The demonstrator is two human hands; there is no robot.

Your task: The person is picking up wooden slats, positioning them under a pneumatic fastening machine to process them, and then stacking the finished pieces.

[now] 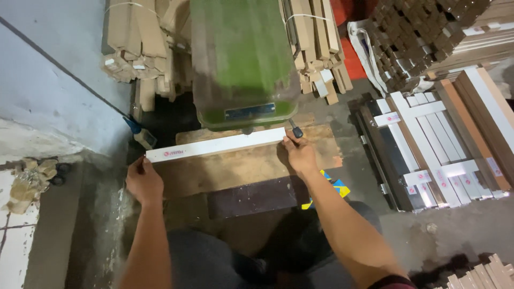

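Both hands have a grip on the same long white strip (217,145), one at each end. Left hand (143,181) is curled against the left end, fingers tucked up to the edge near the small red mark printed there, so it's holding the strip and not just resting on it. Right hand (300,154) clamps the right end, fingers wrapped over the corner, with a dark handle (295,129) poking up just past the knuckles; can't tell if the hand touches it or it only sits behind.

That strip lies flat and a bit slanted across a worn plywood table (241,166), its middle tucked right under the base of a big green machine (243,64) that carries a small blue plate low on its front. A dark board (251,197) sits below the plywood, closer to the person's knees.

Off to the right on the floor there's a stack of more white strips (428,139) next to brown panels (482,112), and behind the machine there are bundles of tan wood pieces (142,48), some tied. On the left, a grey wall (48,85), a blue-tipped bottle (140,135) leaning by it, and a crumpled rag (27,184) on the ledge
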